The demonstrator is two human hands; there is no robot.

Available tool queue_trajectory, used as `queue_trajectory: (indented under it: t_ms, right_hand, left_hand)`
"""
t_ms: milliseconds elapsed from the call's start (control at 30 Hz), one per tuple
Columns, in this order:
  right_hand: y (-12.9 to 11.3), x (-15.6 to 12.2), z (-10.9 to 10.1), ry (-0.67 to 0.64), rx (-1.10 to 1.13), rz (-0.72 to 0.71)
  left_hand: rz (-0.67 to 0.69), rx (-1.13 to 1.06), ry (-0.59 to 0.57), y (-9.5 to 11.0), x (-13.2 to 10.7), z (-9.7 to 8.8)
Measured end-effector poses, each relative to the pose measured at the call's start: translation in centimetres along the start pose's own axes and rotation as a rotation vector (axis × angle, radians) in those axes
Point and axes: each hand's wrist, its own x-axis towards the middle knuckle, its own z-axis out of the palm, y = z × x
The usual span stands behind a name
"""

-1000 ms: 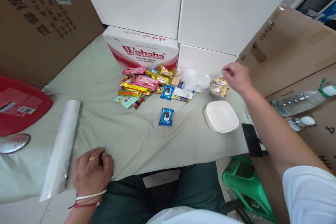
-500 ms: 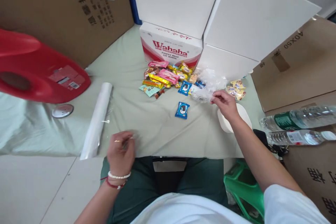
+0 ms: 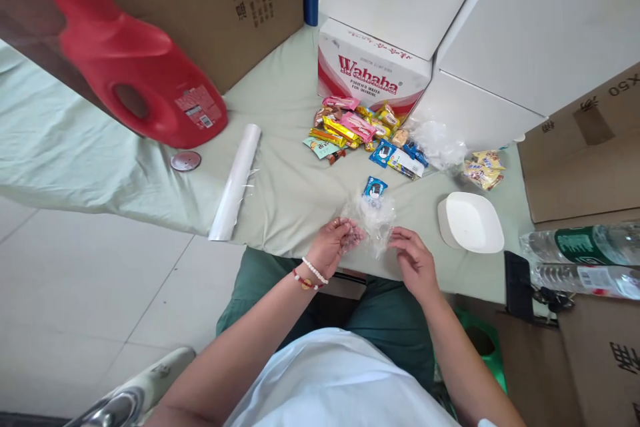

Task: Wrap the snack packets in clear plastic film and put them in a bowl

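Observation:
A crumpled clear plastic bag [image 3: 377, 217] is at the table's front edge, between my hands. My left hand [image 3: 334, 241], with beaded bracelets at the wrist, is closed on the bag's left side. At its right side is my right hand [image 3: 415, 263], fingers loosely bent and thumb apart, fingertips close to the plastic; whether they touch it is unclear. Just behind the bag lies a blue snack packet [image 3: 375, 187], partly covered by the film. To the right of my right hand stands a white square bowl [image 3: 471, 223].
Several wrapped snacks [image 3: 357, 127] are heaped before a Wahaha carton [image 3: 373, 67]. More clear plastic [image 3: 440, 143] and yellow packets [image 3: 485, 170] lie to the right. A white plastic roll [image 3: 236, 180], a round lid [image 3: 185, 161] and a red jug [image 3: 150, 80] are left; bottles [image 3: 585, 245] lie right.
My right hand has come back from the pile with clear plastic, and my left hand has moved right and taken hold of it. The view has shifted left.

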Motion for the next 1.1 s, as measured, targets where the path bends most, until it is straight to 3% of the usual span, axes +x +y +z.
queue_trajectory:
  t_ms: [100, 200, 300, 400, 467, 567, 633, 700, 800, 867, 933, 1000, 1100]
  right_hand:
    - [-0.5, 0.0, 1.2, 0.132, -0.004, 0.153]
    - [-0.7, 0.9, 3.7, 0.099, 0.046, 0.335]
    - [-0.1, 1.9, 5.5, 0.165, 0.285, 0.546]
    - [0.7, 2.2, 5.3, 0.363, 0.543, 0.642]
    - [1.0, 1.8, 4.5, 0.467, 0.626, 0.665]
    - [1.1, 0.7, 3.5, 0.491, 0.632, 0.699]
    - [1.1, 0.1, 3.2, 0.472, 0.595, 0.691]
    - [1.0, -0.3, 3.2, 0.451, 0.561, 0.665]
    - [0.9, -0.4, 3.2, 0.411, 0.523, 0.631]
    - [0.8, -0.4, 3.2, 0.385, 0.502, 0.622]
    - [1.0, -0.4, 3.0, 0.376, 0.486, 0.622]
    - [1.2, -0.5, 2.7, 0.388, 0.474, 0.626]
    - [1.6, -0.7, 2.2, 0.419, 0.479, 0.646]
  left_hand:
    - [0.124, 0.119, -0.025, -0.9, -0.8, 0.2]
    - [0.248, 0.207, -0.035, -1.7, -1.1, 0.4]
    - [0.394, 0.295, 0.133, -1.7, -0.4, -0.4]
    - [0.49, 0.366, 0.343, -1.0, 0.7, -2.0]
    - [0.503, 0.388, 0.401, -0.5, 1.2, -3.1]
    - [0.513, 0.441, 0.462, -0.2, 1.2, -4.3]
    - [0.648, 0.661, 0.509, -0.3, 0.4, -4.3]
    - [0.865, 1.024, 0.475, -0.4, -0.7, -3.9]
    - [1.062, 1.455, 0.234, -0.3, -1.8, -2.8]
    - [1.053, 1.524, 0.074, 0.0, -1.7, -2.1]
    - [0.978, 1.4, 0.025, 0.5, -0.7, -1.8]
    - [0.857, 1.13, 0.119, 1.0, 0.8, -1.8]
    - [0.624, 0.756, 0.358, 2.2, 3.2, -2.3]
